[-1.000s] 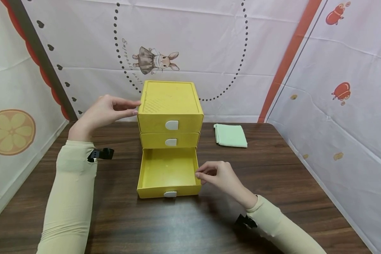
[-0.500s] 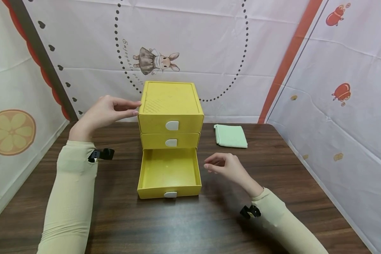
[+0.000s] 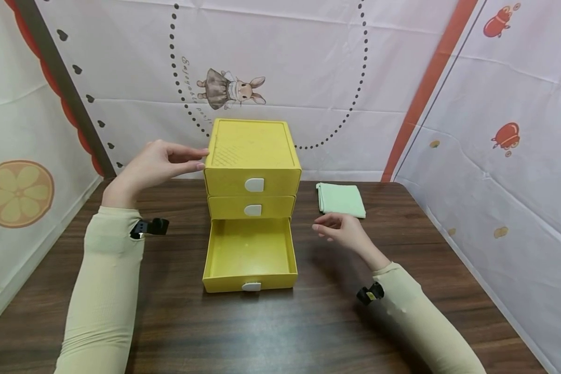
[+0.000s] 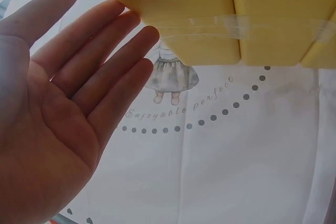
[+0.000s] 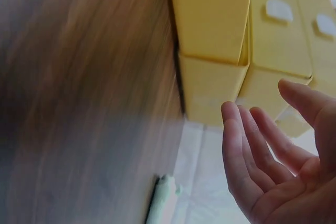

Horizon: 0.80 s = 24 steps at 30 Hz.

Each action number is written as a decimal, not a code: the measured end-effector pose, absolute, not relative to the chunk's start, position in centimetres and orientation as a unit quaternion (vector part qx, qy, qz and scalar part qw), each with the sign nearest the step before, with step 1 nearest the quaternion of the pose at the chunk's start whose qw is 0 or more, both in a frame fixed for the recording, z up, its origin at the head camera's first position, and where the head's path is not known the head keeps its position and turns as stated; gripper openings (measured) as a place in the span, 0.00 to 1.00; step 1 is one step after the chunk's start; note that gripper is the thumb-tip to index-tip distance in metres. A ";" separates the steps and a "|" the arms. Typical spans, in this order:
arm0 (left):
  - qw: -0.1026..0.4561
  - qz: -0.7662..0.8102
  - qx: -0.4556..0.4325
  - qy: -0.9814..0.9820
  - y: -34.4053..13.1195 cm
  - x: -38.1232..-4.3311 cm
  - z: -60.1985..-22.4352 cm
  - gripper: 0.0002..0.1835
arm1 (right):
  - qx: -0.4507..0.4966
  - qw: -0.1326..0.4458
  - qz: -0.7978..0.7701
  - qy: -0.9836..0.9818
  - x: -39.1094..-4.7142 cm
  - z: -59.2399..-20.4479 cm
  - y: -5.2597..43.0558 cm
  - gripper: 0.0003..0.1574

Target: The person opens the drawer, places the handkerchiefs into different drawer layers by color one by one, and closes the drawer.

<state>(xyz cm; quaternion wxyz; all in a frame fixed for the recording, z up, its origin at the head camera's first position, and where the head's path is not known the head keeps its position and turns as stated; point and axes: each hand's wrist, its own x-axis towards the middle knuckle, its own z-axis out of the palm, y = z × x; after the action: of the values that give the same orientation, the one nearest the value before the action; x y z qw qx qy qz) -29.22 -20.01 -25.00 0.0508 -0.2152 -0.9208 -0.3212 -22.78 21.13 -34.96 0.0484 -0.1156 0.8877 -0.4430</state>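
Note:
A yellow chest of three stacked drawers (image 3: 254, 145) stands on the table, its bottom drawer (image 3: 250, 252) pulled out with a bare floor showing. The upper two drawers are closed. My left hand (image 3: 154, 166) touches the chest's top left edge with straight fingers; the left wrist view shows the palm (image 4: 52, 124) facing the camera beside the yellow side wall. To the right of the chest, my right hand (image 3: 346, 232) is in the air with loosely bent fingers and holds nothing. Just behind it lies a folded pale green cloth (image 3: 340, 199), also partly seen in the right wrist view.
The dark wooden table (image 3: 271, 337) carries the chest and the cloth. A printed white curtain (image 3: 318, 62) hangs close behind and at both sides. White tabs (image 3: 254, 185) serve as drawer pulls, and clear tape (image 4: 210, 24) runs along the chest's side.
My right hand has left the open drawer's right edge and moved right and away from me, toward the green cloth. My left hand and the chest have stayed in place.

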 end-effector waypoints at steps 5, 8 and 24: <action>0.048 -0.323 -0.217 -0.920 -20.0 -29.2 -24.9 0.21 | -0.090 0.051 -0.446 0.889 -23.4 -34.2 21.4 0.19; 0.048 -0.322 -0.219 -0.920 -20.0 -29.3 -24.9 0.21 | -0.077 0.048 -0.442 0.893 -24.6 -35.1 22.1 0.21; 0.047 -0.322 -0.217 -0.920 -20.0 -29.3 -25.0 0.22 | -0.032 0.027 -0.444 0.895 -28.4 -37.0 24.7 0.21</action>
<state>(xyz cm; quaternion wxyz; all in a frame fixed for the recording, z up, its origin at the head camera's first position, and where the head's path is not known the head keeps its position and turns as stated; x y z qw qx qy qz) -29.27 -20.02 -25.02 0.0473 -0.2172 -0.9201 -0.3224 -28.44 24.70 -37.01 0.0267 -0.0317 0.8950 -0.4440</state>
